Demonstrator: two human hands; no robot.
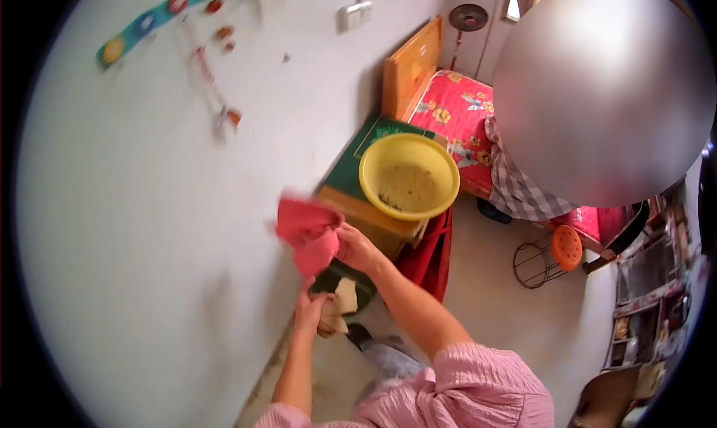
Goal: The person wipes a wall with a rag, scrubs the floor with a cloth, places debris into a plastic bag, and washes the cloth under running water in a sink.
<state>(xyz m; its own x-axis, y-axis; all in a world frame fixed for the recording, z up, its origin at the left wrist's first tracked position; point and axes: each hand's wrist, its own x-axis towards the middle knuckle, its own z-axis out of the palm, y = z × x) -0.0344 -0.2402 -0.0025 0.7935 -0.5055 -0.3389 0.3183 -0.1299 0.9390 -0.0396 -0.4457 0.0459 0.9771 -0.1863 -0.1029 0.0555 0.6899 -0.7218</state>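
Note:
My right hand [357, 247] is closed on a crumpled red-pink cloth [306, 230], held up close to the white wall and slightly blurred at its edge. Just below it, my left hand [310, 308] has its fingers bent around a beige folded piece [343, 297] that looks like cloth or paper. A dark green container [364, 290] shows behind that piece, partly hidden. Beyond my right hand, a yellow basin [409, 178] with murky contents and dark bits at its bottom stands on a green-topped wooden cabinet [355, 159].
A bed with a red flowered cover [452, 107] and a hanging checked cloth [519, 185] lies past the cabinet. An orange stool [566, 249] and a wire frame [532, 265] stand on the floor. Shelves [635, 323] line the right side. A large grey blur hides the upper right.

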